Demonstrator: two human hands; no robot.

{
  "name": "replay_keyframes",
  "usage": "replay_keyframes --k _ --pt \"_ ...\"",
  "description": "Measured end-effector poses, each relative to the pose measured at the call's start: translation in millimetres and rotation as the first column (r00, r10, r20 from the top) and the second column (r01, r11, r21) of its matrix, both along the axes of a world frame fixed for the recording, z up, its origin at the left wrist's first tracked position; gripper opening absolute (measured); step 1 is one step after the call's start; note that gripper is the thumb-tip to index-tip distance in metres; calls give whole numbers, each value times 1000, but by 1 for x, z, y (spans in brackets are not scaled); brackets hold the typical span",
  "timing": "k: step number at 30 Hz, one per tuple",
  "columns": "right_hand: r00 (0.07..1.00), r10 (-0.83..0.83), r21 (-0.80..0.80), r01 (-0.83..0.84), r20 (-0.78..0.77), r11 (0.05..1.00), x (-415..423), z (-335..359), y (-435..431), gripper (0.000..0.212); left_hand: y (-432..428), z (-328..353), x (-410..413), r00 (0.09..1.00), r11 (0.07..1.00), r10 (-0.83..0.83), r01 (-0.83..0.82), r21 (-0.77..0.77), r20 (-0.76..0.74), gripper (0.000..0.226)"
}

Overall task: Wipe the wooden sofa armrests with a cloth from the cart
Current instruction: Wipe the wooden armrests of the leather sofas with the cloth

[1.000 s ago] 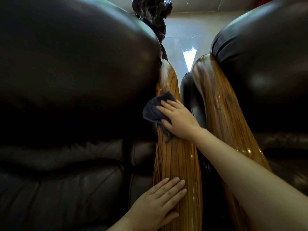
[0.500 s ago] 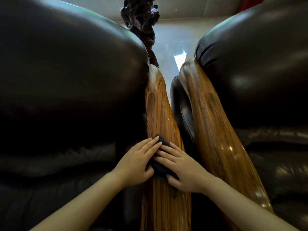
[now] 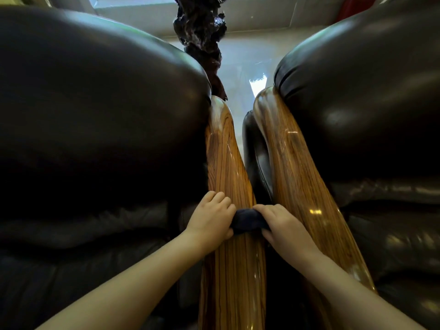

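Where both hands (image 3: 247, 225) grip it, cloth (image 3: 247, 221) is mostly hidden.

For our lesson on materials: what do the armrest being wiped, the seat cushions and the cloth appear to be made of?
Left armrest: wood with a glossy, probably lacquered finish, shown by striped grain and bright reflections.
Seat cushions: dark leather or faux leather, smooth with a soft sheen and creases; which one is unclear.
Cloth: dark, soft matte fabric, bunched between the left hand and right hand.
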State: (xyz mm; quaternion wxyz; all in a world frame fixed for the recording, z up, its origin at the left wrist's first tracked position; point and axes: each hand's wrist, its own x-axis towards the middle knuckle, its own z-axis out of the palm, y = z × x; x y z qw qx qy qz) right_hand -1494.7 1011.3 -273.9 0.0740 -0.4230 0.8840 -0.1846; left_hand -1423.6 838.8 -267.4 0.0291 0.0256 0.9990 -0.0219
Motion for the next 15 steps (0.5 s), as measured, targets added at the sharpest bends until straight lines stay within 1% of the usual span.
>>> replay_keyframes --k 3,8,15 --pt "1000 -7 -20 6 -14 1000 -20 32 -1 42 -4 25 -15 997 999 24 -22 31 -76 32" --pt "998 37 -71 -41 -48 997 -43 107 0 34 -13 87 -24 987 996 -7 22 92 -161 30" --pt "992 91 -103 -100 -92 990 -38 220 6 30 -10 196 -10 979 996 -9 26 83 -201 29"
